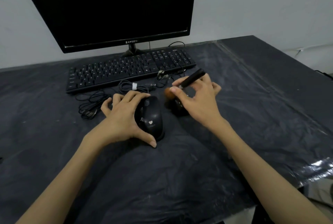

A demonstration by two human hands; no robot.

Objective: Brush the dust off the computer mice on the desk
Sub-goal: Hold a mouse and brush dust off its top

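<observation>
A black computer mouse point(150, 117) with a small pale heart mark lies at the desk's middle. My left hand point(120, 117) grips it from the left side, thumb under its near end. Just to the right lies a second black mouse point(178, 109), mostly hidden under my right hand point(196, 101). That hand is closed around a brush with a black handle point(193, 77) that points up and away. Its brown bristle head point(169, 93) sits at the second mouse's far left edge.
A black keyboard point(129, 68) lies behind the mice, under a dark monitor point(115, 7). Coiled mouse cables point(93, 106) and a tied bundle point(133, 86) lie between keyboard and mice. Clear plastic sheeting point(261, 97) covers the dark desk; the desk's right edge point(315, 178) is near.
</observation>
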